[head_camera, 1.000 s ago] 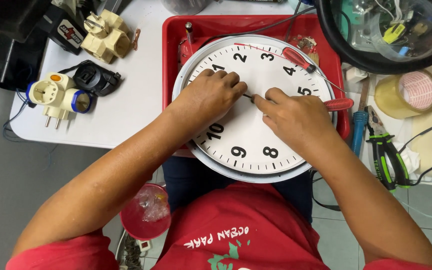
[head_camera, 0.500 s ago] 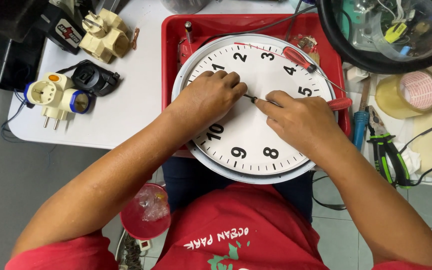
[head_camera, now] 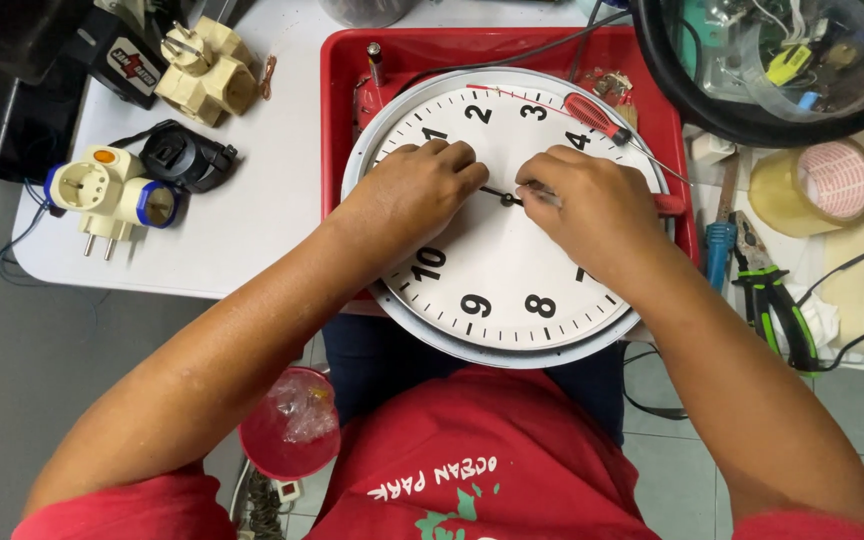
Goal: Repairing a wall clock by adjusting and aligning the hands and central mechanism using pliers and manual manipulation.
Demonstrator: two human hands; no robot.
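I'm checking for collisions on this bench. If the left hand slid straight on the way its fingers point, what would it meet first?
The left hand points right, across the clock face. It would likely meet the small black hands at the hub first, then almost at once the right hand fingertips.
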